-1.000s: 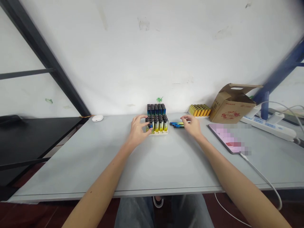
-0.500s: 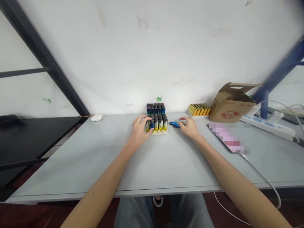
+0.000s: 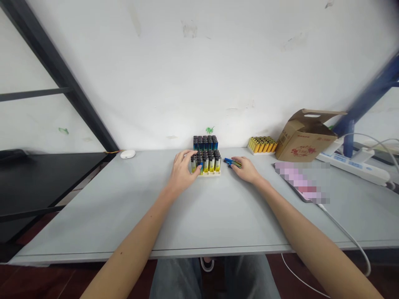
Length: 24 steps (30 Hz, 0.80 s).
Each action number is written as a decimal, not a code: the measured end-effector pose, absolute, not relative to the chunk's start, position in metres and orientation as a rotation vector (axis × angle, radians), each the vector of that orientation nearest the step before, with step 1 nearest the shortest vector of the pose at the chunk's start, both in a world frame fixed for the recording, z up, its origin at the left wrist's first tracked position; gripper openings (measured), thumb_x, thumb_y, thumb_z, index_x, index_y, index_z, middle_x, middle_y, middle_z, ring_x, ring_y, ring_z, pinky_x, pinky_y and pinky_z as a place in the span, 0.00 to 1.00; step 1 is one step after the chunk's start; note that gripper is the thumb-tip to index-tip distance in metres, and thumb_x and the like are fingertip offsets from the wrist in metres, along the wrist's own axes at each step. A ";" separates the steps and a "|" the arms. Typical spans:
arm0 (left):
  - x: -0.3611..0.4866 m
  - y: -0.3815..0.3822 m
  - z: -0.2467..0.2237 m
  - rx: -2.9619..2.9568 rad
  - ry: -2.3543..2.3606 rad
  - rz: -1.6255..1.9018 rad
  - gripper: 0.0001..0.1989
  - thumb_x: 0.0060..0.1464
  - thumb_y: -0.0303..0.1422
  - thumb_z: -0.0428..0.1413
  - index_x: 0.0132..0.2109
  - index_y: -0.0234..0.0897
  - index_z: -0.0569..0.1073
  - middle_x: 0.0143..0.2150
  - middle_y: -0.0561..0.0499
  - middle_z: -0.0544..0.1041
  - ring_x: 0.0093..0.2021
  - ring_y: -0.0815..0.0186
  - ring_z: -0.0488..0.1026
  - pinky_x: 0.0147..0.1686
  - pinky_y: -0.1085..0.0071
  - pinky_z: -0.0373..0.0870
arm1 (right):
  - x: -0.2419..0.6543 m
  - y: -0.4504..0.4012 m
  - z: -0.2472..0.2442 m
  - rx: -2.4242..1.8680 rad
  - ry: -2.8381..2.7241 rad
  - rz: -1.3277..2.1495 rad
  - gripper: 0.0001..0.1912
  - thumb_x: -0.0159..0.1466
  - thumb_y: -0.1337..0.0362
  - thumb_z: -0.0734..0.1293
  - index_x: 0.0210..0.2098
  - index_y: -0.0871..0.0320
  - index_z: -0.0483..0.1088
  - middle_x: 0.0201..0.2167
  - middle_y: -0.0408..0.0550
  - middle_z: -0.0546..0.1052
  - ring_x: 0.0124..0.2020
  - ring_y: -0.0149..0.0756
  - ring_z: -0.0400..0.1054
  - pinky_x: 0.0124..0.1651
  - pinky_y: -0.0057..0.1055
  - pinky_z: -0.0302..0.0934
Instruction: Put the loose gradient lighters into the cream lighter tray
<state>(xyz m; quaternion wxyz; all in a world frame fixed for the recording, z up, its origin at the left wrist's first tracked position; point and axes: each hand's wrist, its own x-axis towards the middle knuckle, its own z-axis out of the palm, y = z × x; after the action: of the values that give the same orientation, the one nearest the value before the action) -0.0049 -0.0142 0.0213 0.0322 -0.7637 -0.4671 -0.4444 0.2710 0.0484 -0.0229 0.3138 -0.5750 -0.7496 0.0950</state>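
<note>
My left hand (image 3: 182,169) curves around the left end of a white rack (image 3: 212,174) of upright batteries. Its thumb lies against a blue battery (image 3: 200,166) in the front row, beside yellow-and-silver batteries (image 3: 212,164) with black tops. Some fingertip contact is hidden behind the batteries. To the right of the rack, my right hand (image 3: 247,169) pinches a blue battery (image 3: 230,161), which is tilted with its left end pointing at the rack. Below it, at least one more dark battery (image 3: 230,166) shows partly, the rest covered by the fingers.
Behind the rack stands a block of dark blue batteries (image 3: 205,143). Farther right are a tray of yellow batteries (image 3: 263,144), an open cardboard box (image 3: 301,143), a charging phone (image 3: 296,180) and a power strip (image 3: 355,168). A white case (image 3: 127,154) lies back left.
My right-hand fingers have closed on a blue battery, and its left end has tilted up slightly. My left hand stays at the rack. The view has shifted a little.
</note>
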 end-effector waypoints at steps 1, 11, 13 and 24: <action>-0.005 -0.014 0.021 -2.348 -1.446 -1.368 0.21 0.54 0.32 0.56 0.55 0.42 0.68 0.53 0.46 0.69 0.56 0.56 0.66 0.57 0.57 0.64 | 0.271 0.049 -0.022 -1.514 -1.954 0.282 0.20 0.60 0.63 0.64 0.50 0.64 0.73 0.46 0.61 0.76 0.48 0.47 0.71 0.54 0.40 0.61; -0.003 -0.016 0.020 -2.325 -1.502 -1.351 0.17 0.55 0.34 0.56 0.52 0.40 0.70 0.57 0.43 0.67 0.58 0.55 0.64 0.57 0.56 0.65 | 0.271 0.046 -0.019 -1.518 -1.885 0.340 0.15 0.61 0.66 0.61 0.40 0.58 0.77 0.38 0.52 0.80 0.40 0.43 0.73 0.47 0.39 0.65; -0.002 -0.017 0.021 -2.304 -1.511 -1.368 0.17 0.55 0.34 0.56 0.52 0.40 0.70 0.57 0.43 0.66 0.59 0.54 0.64 0.56 0.55 0.65 | 0.271 0.045 -0.020 -1.499 -1.885 0.314 0.15 0.62 0.65 0.59 0.39 0.57 0.77 0.37 0.51 0.81 0.39 0.43 0.73 0.46 0.40 0.64; -0.002 -0.018 0.023 -2.273 -1.539 -1.477 0.20 0.58 0.33 0.53 0.57 0.41 0.64 0.56 0.44 0.67 0.58 0.56 0.65 0.57 0.58 0.65 | 0.268 0.040 0.013 -1.133 -0.974 1.103 0.14 0.60 0.54 0.60 0.41 0.54 0.67 0.32 0.45 0.73 0.33 0.36 0.73 0.37 0.34 0.68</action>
<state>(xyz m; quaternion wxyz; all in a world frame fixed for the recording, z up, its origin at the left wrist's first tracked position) -0.0016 -0.0181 0.0233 0.0122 -0.7290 -0.4938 -0.4739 0.2676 0.0402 0.0130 0.5990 -0.4887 -0.4198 0.4756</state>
